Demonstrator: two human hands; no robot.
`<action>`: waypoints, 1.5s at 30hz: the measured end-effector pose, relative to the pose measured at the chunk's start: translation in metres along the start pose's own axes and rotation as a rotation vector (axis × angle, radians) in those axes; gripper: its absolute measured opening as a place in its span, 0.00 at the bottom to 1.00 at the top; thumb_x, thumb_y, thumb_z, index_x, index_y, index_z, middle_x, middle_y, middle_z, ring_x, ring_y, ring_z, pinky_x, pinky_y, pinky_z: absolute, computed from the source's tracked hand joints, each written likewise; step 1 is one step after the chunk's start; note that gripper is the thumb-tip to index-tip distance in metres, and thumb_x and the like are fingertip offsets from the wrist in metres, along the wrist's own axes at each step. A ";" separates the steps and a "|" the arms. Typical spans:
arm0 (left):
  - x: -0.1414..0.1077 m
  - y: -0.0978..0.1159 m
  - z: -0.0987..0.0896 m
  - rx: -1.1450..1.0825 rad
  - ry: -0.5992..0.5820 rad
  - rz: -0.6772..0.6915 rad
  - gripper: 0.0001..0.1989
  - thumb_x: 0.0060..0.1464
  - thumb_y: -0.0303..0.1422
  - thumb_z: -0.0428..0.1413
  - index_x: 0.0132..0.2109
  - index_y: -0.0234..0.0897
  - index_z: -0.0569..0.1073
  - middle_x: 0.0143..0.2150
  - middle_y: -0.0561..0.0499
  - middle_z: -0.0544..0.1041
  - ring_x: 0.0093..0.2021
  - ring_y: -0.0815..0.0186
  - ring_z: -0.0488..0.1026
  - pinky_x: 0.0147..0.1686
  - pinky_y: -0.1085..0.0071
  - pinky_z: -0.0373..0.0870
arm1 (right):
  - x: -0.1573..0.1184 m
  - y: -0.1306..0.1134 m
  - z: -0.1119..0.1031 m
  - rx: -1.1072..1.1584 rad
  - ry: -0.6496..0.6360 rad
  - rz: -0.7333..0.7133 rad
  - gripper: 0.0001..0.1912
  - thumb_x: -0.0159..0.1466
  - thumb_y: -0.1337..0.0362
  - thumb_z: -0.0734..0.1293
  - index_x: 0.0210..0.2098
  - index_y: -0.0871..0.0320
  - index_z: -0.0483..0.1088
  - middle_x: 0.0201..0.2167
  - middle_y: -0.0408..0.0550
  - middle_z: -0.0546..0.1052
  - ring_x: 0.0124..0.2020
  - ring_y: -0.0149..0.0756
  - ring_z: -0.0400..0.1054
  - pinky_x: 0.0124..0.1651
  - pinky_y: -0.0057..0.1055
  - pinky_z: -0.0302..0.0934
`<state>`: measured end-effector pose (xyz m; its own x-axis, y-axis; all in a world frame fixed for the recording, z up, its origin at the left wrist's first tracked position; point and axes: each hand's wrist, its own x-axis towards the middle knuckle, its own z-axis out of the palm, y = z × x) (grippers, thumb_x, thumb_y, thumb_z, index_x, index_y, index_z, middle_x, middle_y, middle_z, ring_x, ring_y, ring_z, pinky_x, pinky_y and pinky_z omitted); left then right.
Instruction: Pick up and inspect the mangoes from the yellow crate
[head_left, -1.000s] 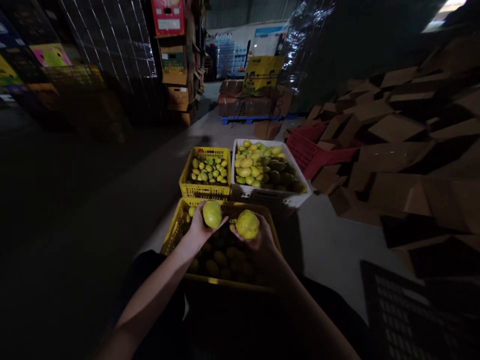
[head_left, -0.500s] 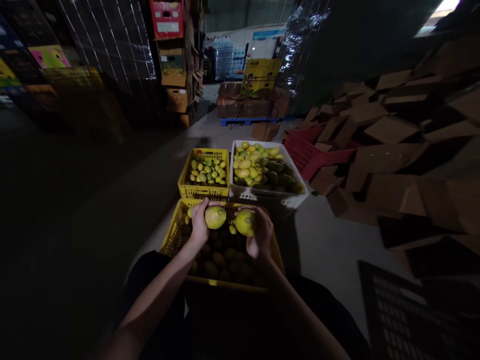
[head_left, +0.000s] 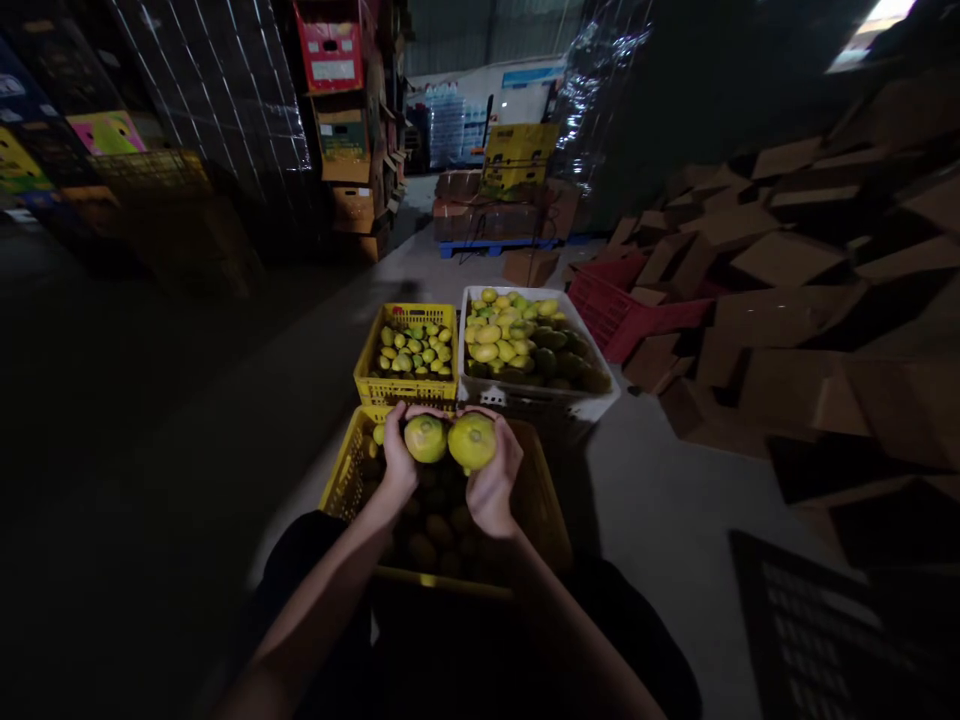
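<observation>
My left hand (head_left: pixel 400 458) is closed around a yellow-green lemon (head_left: pixel 425 440). In my right hand (head_left: pixel 496 478) is a second, slightly larger-looking lemon (head_left: pixel 472 443), gripped from its right side. The two fruits are held side by side, almost touching, above a large yellow crate (head_left: pixel 556 510). More lemons (head_left: pixel 422 551) lie in that crate, mostly in shadow. Behind it stand a smaller yellow crate (head_left: pixel 405 388) with greenish and yellow lemons (head_left: pixel 415 345) and a white crate (head_left: pixel 592 405) heaped with lemons (head_left: pixel 499 335).
To the right, a red crate (head_left: pixel 611 315) leans among a heap of cardboard boxes (head_left: pixel 784 330). A dark slatted crate (head_left: pixel 814 630) is at the lower right. Further back are stacked cartons (head_left: pixel 346 150) and a blue pallet (head_left: pixel 480 247) loaded with boxes.
My right hand has moved left with its lemon, bringing it close to the one in my left hand. The left hand has shifted only slightly.
</observation>
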<state>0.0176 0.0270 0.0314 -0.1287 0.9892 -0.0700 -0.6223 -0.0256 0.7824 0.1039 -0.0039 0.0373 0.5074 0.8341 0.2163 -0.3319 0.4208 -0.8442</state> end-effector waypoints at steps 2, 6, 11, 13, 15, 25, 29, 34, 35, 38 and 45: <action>0.004 0.003 0.002 -0.093 0.021 -0.137 0.21 0.56 0.44 0.45 0.27 0.36 0.73 0.28 0.47 0.77 0.43 0.59 0.75 0.45 0.67 0.72 | 0.009 0.003 -0.001 0.044 0.024 0.192 0.13 0.60 0.55 0.61 0.35 0.54 0.72 0.36 0.43 0.76 0.39 0.34 0.69 0.45 0.31 0.63; 0.010 0.006 -0.001 -0.199 0.031 -0.439 0.14 0.57 0.40 0.47 0.38 0.37 0.74 0.34 0.48 0.77 0.41 0.59 0.75 0.45 0.63 0.73 | 0.029 0.004 -0.009 0.121 -0.035 0.552 0.11 0.55 0.57 0.64 0.36 0.53 0.70 0.33 0.40 0.77 0.35 0.34 0.71 0.35 0.29 0.66; 0.006 0.007 -0.005 -0.259 -0.004 -0.566 0.08 0.57 0.32 0.49 0.40 0.35 0.72 0.37 0.47 0.77 0.35 0.64 0.76 0.38 0.64 0.76 | 0.038 -0.001 -0.021 0.201 -0.015 0.693 0.08 0.58 0.58 0.64 0.33 0.54 0.71 0.28 0.39 0.78 0.26 0.32 0.70 0.25 0.27 0.64; 0.004 0.008 -0.005 -0.266 0.021 -0.579 0.10 0.58 0.34 0.49 0.40 0.33 0.72 0.34 0.47 0.77 0.33 0.64 0.76 0.33 0.67 0.76 | 0.038 -0.004 -0.022 0.252 0.010 0.780 0.10 0.60 0.56 0.63 0.33 0.54 0.71 0.28 0.40 0.79 0.25 0.32 0.71 0.27 0.27 0.65; 0.002 0.011 -0.004 -0.286 0.012 -0.588 0.12 0.59 0.35 0.49 0.41 0.32 0.73 0.32 0.47 0.77 0.31 0.65 0.75 0.30 0.69 0.75 | 0.037 -0.006 -0.023 0.298 -0.041 0.822 0.13 0.61 0.54 0.62 0.33 0.56 0.72 0.28 0.43 0.79 0.24 0.32 0.71 0.28 0.28 0.66; -0.003 0.016 -0.013 -0.517 -0.152 -0.417 0.10 0.54 0.33 0.52 0.44 0.43 0.74 0.40 0.50 0.78 0.36 0.68 0.75 0.35 0.72 0.74 | 0.023 0.001 -0.025 0.517 -0.200 0.763 0.14 0.58 0.53 0.65 0.35 0.55 0.73 0.31 0.43 0.80 0.31 0.36 0.74 0.35 0.33 0.70; -0.007 0.020 -0.013 -0.515 -0.201 -0.416 0.07 0.53 0.34 0.53 0.40 0.43 0.73 0.37 0.51 0.77 0.31 0.70 0.73 0.29 0.74 0.72 | 0.019 0.000 -0.020 0.534 -0.190 0.709 0.11 0.55 0.55 0.66 0.32 0.54 0.73 0.32 0.42 0.80 0.29 0.34 0.74 0.32 0.32 0.69; -0.009 0.023 -0.011 -0.426 -0.239 -0.410 0.07 0.49 0.37 0.53 0.32 0.39 0.71 0.27 0.50 0.74 0.22 0.69 0.69 0.18 0.76 0.64 | 0.020 -0.001 -0.015 0.507 -0.273 0.656 0.10 0.52 0.55 0.65 0.27 0.54 0.71 0.26 0.42 0.76 0.23 0.32 0.70 0.25 0.29 0.65; -0.009 0.023 -0.011 -0.401 -0.263 -0.415 0.08 0.48 0.37 0.53 0.30 0.38 0.70 0.26 0.50 0.73 0.21 0.69 0.68 0.17 0.76 0.63 | 0.020 -0.001 -0.015 0.495 -0.312 0.627 0.10 0.51 0.55 0.65 0.26 0.54 0.71 0.25 0.42 0.75 0.22 0.32 0.68 0.23 0.29 0.64; -0.009 0.022 -0.014 -0.332 -0.361 -0.442 0.11 0.47 0.40 0.52 0.27 0.37 0.67 0.23 0.50 0.69 0.17 0.70 0.64 0.15 0.74 0.61 | 0.022 0.001 -0.016 0.483 -0.436 0.540 0.11 0.48 0.53 0.65 0.23 0.55 0.70 0.22 0.42 0.72 0.19 0.32 0.65 0.22 0.31 0.63; -0.008 0.015 -0.029 -0.251 -0.392 -0.489 0.16 0.46 0.43 0.51 0.20 0.38 0.61 0.20 0.51 0.63 0.25 0.62 0.70 0.29 0.63 0.70 | 0.025 0.005 -0.026 0.412 -0.612 0.557 0.14 0.44 0.51 0.65 0.16 0.56 0.66 0.17 0.43 0.67 0.23 0.37 0.67 0.28 0.41 0.67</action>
<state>-0.0134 0.0148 0.0255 0.4735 0.8735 -0.1131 -0.7044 0.4526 0.5467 0.1353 0.0097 0.0263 -0.2804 0.9478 0.1518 -0.7180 -0.1022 -0.6885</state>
